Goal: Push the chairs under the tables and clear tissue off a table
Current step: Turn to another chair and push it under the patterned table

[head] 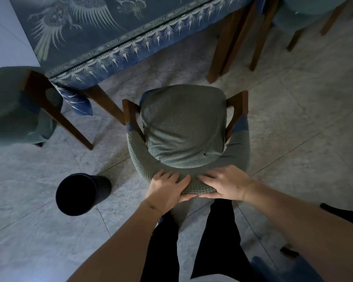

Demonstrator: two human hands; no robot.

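While both hands (196,186) grip its backrest, chair (183,127) faces table (102,37).

Only one view for me here, the head cam, wide-angle, tilted steeply down and forward. It sits close above the chair (183,127) back, the table (110,37) edge runs along the top of frame, floor (293,119) fills the rest.
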